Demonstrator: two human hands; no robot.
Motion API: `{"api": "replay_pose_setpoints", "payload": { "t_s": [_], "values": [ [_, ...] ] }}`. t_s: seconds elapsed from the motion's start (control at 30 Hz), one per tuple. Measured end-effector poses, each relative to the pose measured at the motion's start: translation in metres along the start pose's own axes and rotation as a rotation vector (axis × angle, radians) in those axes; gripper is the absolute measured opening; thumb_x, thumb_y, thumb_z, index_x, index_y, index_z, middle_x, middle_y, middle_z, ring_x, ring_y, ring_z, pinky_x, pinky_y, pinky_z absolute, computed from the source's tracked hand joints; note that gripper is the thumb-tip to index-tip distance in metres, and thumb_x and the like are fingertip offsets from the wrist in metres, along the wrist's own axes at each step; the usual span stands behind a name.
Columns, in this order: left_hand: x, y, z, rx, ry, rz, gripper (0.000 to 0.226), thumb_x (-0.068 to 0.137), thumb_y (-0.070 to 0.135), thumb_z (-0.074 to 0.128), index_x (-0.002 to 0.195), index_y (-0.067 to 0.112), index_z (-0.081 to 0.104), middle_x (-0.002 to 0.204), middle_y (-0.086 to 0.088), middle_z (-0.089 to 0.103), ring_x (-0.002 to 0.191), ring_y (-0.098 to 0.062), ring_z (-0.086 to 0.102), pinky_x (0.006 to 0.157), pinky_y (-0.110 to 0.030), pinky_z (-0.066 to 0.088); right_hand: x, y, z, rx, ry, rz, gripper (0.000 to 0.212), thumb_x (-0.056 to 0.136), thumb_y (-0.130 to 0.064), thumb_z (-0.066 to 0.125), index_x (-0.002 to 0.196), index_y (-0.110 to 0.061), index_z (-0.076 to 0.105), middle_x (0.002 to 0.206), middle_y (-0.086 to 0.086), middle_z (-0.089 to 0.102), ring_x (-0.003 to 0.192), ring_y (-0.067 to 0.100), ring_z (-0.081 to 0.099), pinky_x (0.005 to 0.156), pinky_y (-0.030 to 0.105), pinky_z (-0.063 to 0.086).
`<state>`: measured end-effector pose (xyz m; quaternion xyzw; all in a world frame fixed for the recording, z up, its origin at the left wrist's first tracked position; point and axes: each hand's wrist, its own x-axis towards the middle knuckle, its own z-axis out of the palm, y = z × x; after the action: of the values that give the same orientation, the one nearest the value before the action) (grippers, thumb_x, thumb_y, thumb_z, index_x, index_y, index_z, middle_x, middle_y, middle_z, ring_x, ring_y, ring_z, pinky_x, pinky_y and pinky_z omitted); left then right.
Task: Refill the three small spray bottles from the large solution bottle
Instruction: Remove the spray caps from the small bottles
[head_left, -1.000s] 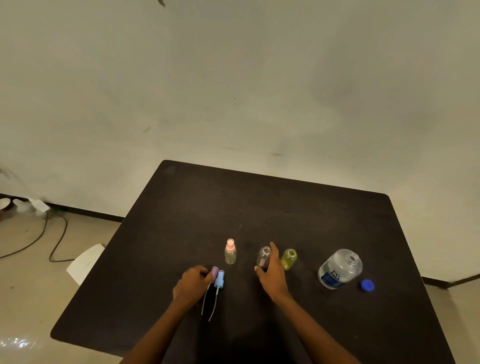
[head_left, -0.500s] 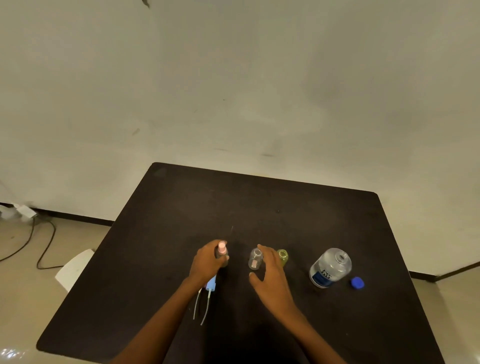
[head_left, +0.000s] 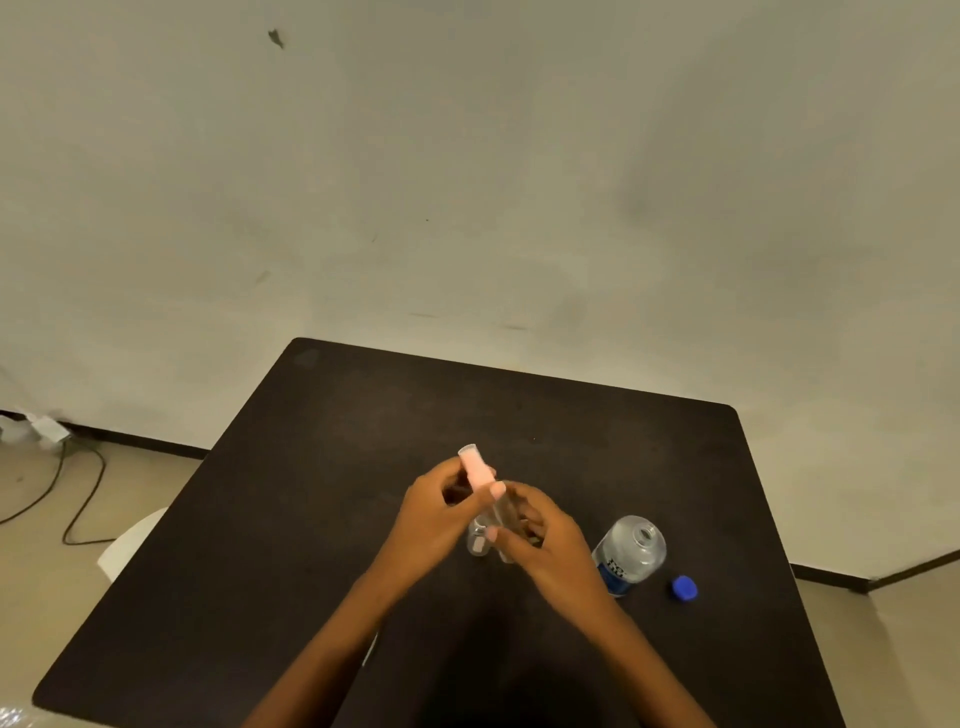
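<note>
Above the black table (head_left: 322, 467), both hands hold a small spray bottle with a pink top (head_left: 475, 465), tilted with its top up and to the left. My left hand (head_left: 431, 514) grips it near the pink top. My right hand (head_left: 545, 535) holds its clear lower body. Below them a clear small bottle (head_left: 477, 540) stands on the table, partly hidden by my hands. The yellow-green small bottle is hidden behind my right hand. The large clear bottle with a blue label (head_left: 631, 551) stands open to the right, its blue cap (head_left: 684, 588) beside it.
A white spray tube (head_left: 370, 649) peeks out under my left forearm near the table's front. A cable (head_left: 78, 499) and a white object (head_left: 130, 540) lie on the floor to the left. The wall stands behind the table's far edge.
My left hand lifted the pink-topped bottle off the table and brought it toward the middle. My right hand left the clear bottle and took hold of the pink-topped bottle's body.
</note>
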<state>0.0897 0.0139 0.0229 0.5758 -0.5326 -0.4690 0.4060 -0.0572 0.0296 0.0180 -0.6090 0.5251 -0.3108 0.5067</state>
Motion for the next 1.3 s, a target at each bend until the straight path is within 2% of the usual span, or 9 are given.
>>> {"api": "replay_pose_setpoints", "payload": {
  "t_s": [0.13, 0.3, 0.43, 0.67, 0.8, 0.93, 1.07, 1.17, 1.3],
  "values": [
    [-0.004, 0.021, 0.017, -0.179, -0.024, -0.082, 0.030, 0.087, 0.020, 0.059, 0.117, 0.015, 0.061, 0.116, -0.003, 0.064, 0.108, -0.016, 0.061, 0.092, -0.032, 0.051, -0.009, -0.018, -0.026, 0.127, 0.014, 0.042, 0.032, 0.082, -0.014, 0.067, 0.107, -0.031, 0.057, 0.106, -0.006, 0.067, 0.097, 0.007, 0.063, 0.089, 0.028, 0.051],
    [-0.011, 0.038, 0.031, -0.447, -0.135, -0.132, 0.045, 0.079, 0.036, 0.053, 0.118, 0.015, 0.062, 0.114, 0.003, 0.069, 0.106, -0.013, 0.065, 0.093, -0.033, 0.051, -0.023, -0.028, -0.056, 0.400, -0.091, 0.116, 0.035, 0.074, -0.020, 0.068, 0.108, -0.016, 0.065, 0.099, 0.009, 0.071, 0.091, 0.026, 0.068, 0.081, 0.041, 0.055],
    [-0.010, 0.045, 0.042, -0.406, -0.153, -0.103, 0.045, 0.081, 0.035, 0.053, 0.120, 0.013, 0.061, 0.117, 0.000, 0.067, 0.108, -0.014, 0.064, 0.095, -0.032, 0.051, -0.025, -0.026, -0.070, 0.357, -0.069, 0.095, 0.040, 0.069, -0.023, 0.068, 0.108, -0.012, 0.064, 0.097, 0.009, 0.071, 0.087, 0.021, 0.069, 0.072, 0.029, 0.056],
    [-0.006, 0.049, 0.054, -0.314, -0.052, -0.079, 0.033, 0.090, 0.023, 0.050, 0.119, 0.009, 0.061, 0.116, -0.007, 0.067, 0.109, -0.018, 0.063, 0.097, -0.032, 0.050, -0.026, -0.027, -0.072, 0.302, -0.018, 0.026, 0.018, 0.079, -0.007, 0.065, 0.092, -0.019, 0.064, 0.080, -0.001, 0.070, 0.070, 0.004, 0.067, 0.058, 0.013, 0.049],
    [-0.006, 0.051, 0.055, -0.285, -0.019, -0.026, 0.029, 0.091, 0.018, 0.051, 0.116, 0.009, 0.063, 0.113, -0.003, 0.067, 0.107, -0.012, 0.063, 0.087, -0.020, 0.052, -0.024, -0.025, -0.068, 0.289, 0.024, 0.005, 0.019, 0.078, -0.009, 0.067, 0.089, -0.024, 0.063, 0.072, -0.011, 0.070, 0.072, -0.001, 0.067, 0.058, 0.011, 0.048],
    [-0.004, 0.049, 0.055, -0.245, 0.039, 0.002, 0.030, 0.085, 0.013, 0.060, 0.114, 0.009, 0.063, 0.110, 0.001, 0.066, 0.104, -0.012, 0.063, 0.080, -0.013, 0.052, -0.023, -0.021, -0.064, 0.200, 0.077, -0.002, 0.029, 0.076, -0.015, 0.071, 0.104, -0.021, 0.063, 0.088, -0.013, 0.068, 0.084, -0.005, 0.064, 0.066, 0.010, 0.049],
    [-0.004, 0.047, 0.055, -0.245, 0.045, -0.011, 0.025, 0.081, 0.012, 0.065, 0.105, 0.018, 0.063, 0.104, 0.002, 0.067, 0.097, -0.007, 0.064, 0.075, -0.011, 0.052, -0.023, -0.020, -0.060, 0.197, 0.119, -0.017, 0.032, 0.074, -0.013, 0.072, 0.101, -0.027, 0.061, 0.089, -0.015, 0.067, 0.088, -0.008, 0.062, 0.069, 0.009, 0.048],
    [-0.002, 0.048, 0.054, -0.243, 0.002, -0.052, 0.030, 0.083, 0.021, 0.062, 0.113, 0.019, 0.059, 0.114, -0.001, 0.065, 0.106, -0.012, 0.062, 0.083, -0.017, 0.054, -0.021, -0.021, -0.059, 0.212, 0.137, -0.036, 0.033, 0.074, -0.013, 0.072, 0.096, -0.033, 0.060, 0.088, -0.017, 0.068, 0.091, -0.006, 0.063, 0.071, 0.011, 0.049],
    [-0.003, 0.048, 0.051, -0.368, -0.066, -0.118, 0.062, 0.072, 0.043, 0.055, 0.129, 0.017, 0.052, 0.126, -0.002, 0.061, 0.115, -0.017, 0.059, 0.101, -0.041, 0.047, -0.020, -0.023, -0.060, 0.219, 0.128, -0.049, 0.030, 0.075, -0.011, 0.071, 0.093, -0.032, 0.063, 0.083, -0.021, 0.070, 0.089, -0.002, 0.065, 0.072, 0.013, 0.050]
  ]
}}
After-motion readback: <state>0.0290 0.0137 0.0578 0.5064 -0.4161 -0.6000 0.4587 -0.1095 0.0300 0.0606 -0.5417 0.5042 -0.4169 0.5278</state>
